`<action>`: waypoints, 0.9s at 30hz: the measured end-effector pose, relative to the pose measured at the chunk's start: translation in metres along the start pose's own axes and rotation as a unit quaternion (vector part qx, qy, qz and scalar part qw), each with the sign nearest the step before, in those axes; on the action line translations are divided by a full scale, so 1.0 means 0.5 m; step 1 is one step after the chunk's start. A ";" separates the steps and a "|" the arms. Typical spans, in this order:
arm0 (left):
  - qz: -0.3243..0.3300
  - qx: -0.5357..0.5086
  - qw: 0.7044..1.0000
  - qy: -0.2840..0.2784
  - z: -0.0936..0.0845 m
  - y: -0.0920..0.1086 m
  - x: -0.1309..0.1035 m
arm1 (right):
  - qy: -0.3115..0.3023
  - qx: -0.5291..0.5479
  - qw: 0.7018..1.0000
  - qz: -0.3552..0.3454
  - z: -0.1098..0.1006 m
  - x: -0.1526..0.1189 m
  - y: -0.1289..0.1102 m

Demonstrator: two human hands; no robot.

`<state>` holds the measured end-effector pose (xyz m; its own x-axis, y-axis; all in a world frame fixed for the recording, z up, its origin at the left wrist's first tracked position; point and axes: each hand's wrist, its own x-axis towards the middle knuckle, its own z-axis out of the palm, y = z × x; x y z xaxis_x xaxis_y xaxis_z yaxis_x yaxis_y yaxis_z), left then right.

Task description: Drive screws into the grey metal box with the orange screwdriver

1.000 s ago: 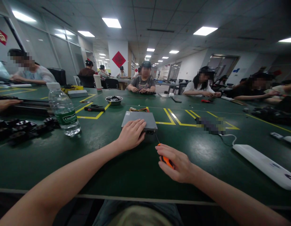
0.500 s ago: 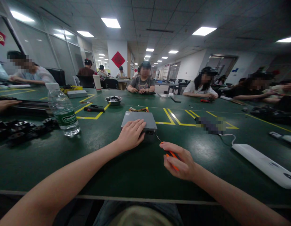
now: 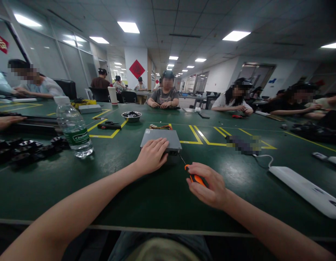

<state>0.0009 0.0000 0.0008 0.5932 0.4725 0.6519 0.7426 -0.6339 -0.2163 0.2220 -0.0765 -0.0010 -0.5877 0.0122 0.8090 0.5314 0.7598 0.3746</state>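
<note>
A grey metal power supply unit (image 3: 175, 139) lies on the green table in front of me, its coloured cables at the far side. My left hand (image 3: 154, 154) grips it, with the fingers across the top and the thumb on the near face. An orange and black screwdriver (image 3: 197, 179) is held in my right hand (image 3: 208, 185), fingers closed around its handle. Its thin shaft points up and left to the unit's near right corner. Whether the tip sits in a screw is too small to tell.
On the left stand a water bottle (image 3: 79, 137) and several black parts (image 3: 23, 150). Beyond are a metal bowl (image 3: 131, 116) and a black tool (image 3: 109, 125). A white power bank-like device (image 3: 304, 188) with a cable lies right. Other people sit around the table.
My right hand has turned slightly around the screwdriver handle, and its fingers have shifted. The left hand and the power supply unit stay in place.
</note>
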 end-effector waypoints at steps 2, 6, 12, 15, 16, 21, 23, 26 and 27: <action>-0.001 -0.001 1.000 0.002 0.000 0.000 0.000 | 0.010 -0.004 1.000 -0.008 -0.001 0.005 0.000; -0.001 -0.001 1.000 -0.002 0.000 0.000 0.000 | -0.029 0.036 0.999 -0.026 -0.001 -0.005 0.003; -0.002 0.001 1.000 -0.004 -0.001 0.000 0.000 | 0.006 0.034 0.999 0.025 -0.002 -0.011 0.004; -0.003 0.000 1.000 -0.005 -0.001 0.000 0.000 | -0.006 0.039 0.999 0.006 -0.002 -0.018 0.006; -0.003 0.000 1.000 -0.005 -0.001 0.000 0.000 | -0.013 0.048 0.999 -0.005 -0.001 -0.021 0.006; -0.003 0.003 1.000 -0.006 -0.001 0.001 0.000 | -0.012 0.040 0.999 -0.007 0.003 -0.020 0.005; -0.005 0.004 1.000 -0.008 0.001 0.000 0.000 | -0.004 0.017 1.000 0.007 0.001 -0.013 0.005; -0.004 0.001 1.000 -0.009 0.002 -0.001 -0.001 | -0.009 0.006 1.000 0.007 -0.001 -0.007 0.004; -0.004 0.000 1.000 -0.009 0.003 -0.001 -0.001 | -0.014 0.011 1.000 0.004 -0.001 -0.007 0.003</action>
<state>0.0007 0.0008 -0.0004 0.5928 0.4882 0.6405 0.7474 -0.6298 -0.2116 0.2251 -0.0756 -0.0028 -0.6004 0.0374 0.7989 0.5232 0.7739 0.3569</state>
